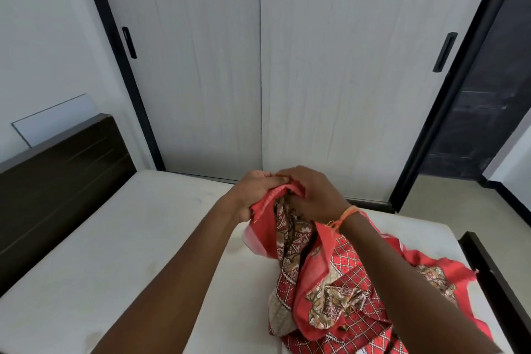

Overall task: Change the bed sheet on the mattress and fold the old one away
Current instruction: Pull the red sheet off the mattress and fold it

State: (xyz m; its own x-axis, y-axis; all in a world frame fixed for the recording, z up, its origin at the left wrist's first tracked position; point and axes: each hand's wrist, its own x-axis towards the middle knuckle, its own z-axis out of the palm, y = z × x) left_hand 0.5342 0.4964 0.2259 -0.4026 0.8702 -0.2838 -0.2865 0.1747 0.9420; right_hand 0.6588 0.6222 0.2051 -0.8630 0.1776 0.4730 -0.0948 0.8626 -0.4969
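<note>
At the far left a dark wooden headboard (57, 178) stands along the edge of the bare white mattress (120, 253), whose surface shows faint grey smudges and a darker stain near the bottom left. Behind it rises a pale wardrobe (258, 66) with two sliding doors, each carrying a black recessed handle near its outer edge.

Toward the middle, the left hand (253, 195) has its fingers curled around a bunched edge of the red sheet (324, 290), gripping the plain red border where it gathers into a ridge. Just right of it and touching it, the right hand (310, 192) pinches the same gathered edge from above, fingers bent down over the cloth. An orange thread (344, 215) is tied around the right wrist.

The sheet hangs from both hands in a crumpled column and pools on the right half of the mattress. Its cloth is red with a broad plain border, a white-lined diamond grid dotted with small flowers, and beige panels of paisley-like ornament. Its frayed edge trails toward the mattress's right side, beside the dark bed frame (494, 282).
</note>
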